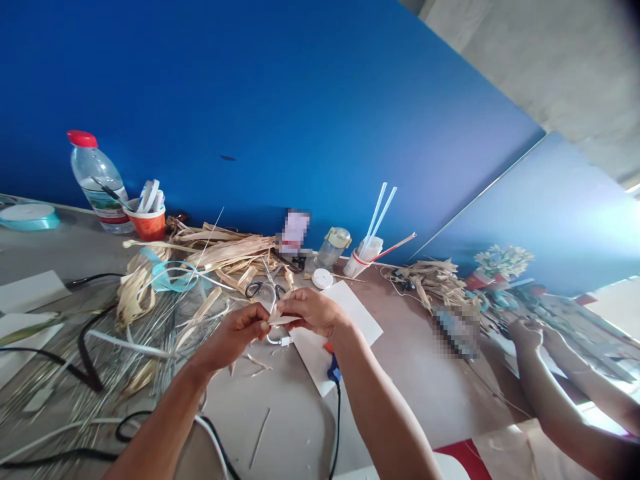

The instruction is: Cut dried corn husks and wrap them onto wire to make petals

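Note:
Close together over the middle of the table, my left hand (243,335) and my right hand (314,311) pinch a small pale strip of dried husk (283,320) between them. Fingers of both hands are closed around its ends. Just behind them lie scissors (270,275) with dark handles. A white cable plug (283,341) rests below the strip. Under my right forearm is a white sheet (356,312), with a blue object on a black cable (334,371) at its edge. Dried husks (240,252) are heaped behind my hands.
Thin wires (163,363) and cables spread at left, near blue ribbon (167,275). Along the blue partition stand a bottle (97,180), an orange cup (149,225), a glass jar (333,249) and a cup with clear sticks (357,263). At right are another person's hands (533,337).

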`<action>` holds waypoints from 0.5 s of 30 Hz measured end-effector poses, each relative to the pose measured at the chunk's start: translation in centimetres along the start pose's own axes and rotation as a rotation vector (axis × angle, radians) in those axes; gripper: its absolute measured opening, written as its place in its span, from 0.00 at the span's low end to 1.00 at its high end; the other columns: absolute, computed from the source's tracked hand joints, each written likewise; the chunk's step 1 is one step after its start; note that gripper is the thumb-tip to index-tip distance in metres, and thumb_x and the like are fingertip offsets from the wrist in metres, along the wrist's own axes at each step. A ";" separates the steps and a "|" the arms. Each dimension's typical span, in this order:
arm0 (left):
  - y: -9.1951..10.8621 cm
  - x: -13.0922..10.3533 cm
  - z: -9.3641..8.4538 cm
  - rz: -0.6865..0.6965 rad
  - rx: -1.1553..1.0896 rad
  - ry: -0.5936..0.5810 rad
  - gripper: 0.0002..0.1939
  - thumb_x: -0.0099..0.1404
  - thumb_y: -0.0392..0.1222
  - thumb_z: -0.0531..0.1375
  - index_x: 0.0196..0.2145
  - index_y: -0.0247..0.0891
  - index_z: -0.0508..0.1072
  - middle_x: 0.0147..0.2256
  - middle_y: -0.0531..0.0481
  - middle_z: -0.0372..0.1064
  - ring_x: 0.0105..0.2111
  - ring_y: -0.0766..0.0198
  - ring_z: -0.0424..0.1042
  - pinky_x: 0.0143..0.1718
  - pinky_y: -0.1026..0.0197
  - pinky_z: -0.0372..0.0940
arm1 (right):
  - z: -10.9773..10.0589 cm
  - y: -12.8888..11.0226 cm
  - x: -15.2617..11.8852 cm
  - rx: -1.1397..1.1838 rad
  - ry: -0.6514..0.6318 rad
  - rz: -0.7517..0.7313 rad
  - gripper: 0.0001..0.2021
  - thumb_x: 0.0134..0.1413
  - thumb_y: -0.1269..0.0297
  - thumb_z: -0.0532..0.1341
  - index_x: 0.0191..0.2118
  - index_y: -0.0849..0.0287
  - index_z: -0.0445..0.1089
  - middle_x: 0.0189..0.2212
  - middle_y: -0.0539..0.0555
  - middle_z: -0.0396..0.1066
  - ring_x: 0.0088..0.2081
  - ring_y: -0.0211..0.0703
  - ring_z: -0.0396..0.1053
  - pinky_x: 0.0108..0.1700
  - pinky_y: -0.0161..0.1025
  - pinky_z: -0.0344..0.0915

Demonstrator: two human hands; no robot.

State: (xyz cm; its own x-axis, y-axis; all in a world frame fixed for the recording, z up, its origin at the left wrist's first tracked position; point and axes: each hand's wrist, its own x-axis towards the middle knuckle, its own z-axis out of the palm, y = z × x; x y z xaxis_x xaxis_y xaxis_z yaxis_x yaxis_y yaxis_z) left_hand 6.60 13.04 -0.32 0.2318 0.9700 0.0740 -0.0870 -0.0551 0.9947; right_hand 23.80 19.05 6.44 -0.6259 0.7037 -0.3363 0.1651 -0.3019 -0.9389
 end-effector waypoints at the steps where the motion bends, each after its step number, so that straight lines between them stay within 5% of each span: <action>1: 0.0 -0.1 0.0 0.004 -0.015 -0.010 0.09 0.60 0.45 0.58 0.27 0.38 0.66 0.22 0.57 0.60 0.24 0.68 0.56 0.27 0.64 0.52 | 0.0 0.5 0.1 0.056 -0.005 0.008 0.12 0.41 0.56 0.68 0.23 0.61 0.72 0.19 0.49 0.70 0.21 0.33 0.63 0.24 0.31 0.60; 8: 0.6 -0.5 0.1 0.065 -0.044 -0.092 0.10 0.62 0.46 0.57 0.25 0.39 0.66 0.23 0.55 0.61 0.26 0.65 0.57 0.30 0.63 0.53 | 1.0 3.7 0.6 0.431 -0.019 0.007 0.16 0.35 0.59 0.72 0.21 0.62 0.67 0.17 0.47 0.67 0.20 0.33 0.63 0.22 0.30 0.59; 15: 1.3 -1.1 0.0 0.082 -0.015 -0.148 0.12 0.62 0.46 0.57 0.24 0.38 0.66 0.23 0.54 0.59 0.26 0.66 0.55 0.29 0.63 0.50 | 1.7 4.9 0.6 0.605 -0.032 0.025 0.13 0.42 0.60 0.68 0.22 0.63 0.67 0.15 0.48 0.66 0.18 0.34 0.62 0.22 0.31 0.59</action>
State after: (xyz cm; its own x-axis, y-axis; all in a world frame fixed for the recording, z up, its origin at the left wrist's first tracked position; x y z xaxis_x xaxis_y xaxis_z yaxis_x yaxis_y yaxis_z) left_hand 6.20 11.93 0.94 0.3630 0.9169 0.1661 -0.1254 -0.1286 0.9837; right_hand 22.89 16.91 1.77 -0.6514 0.6750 -0.3463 -0.2767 -0.6364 -0.7200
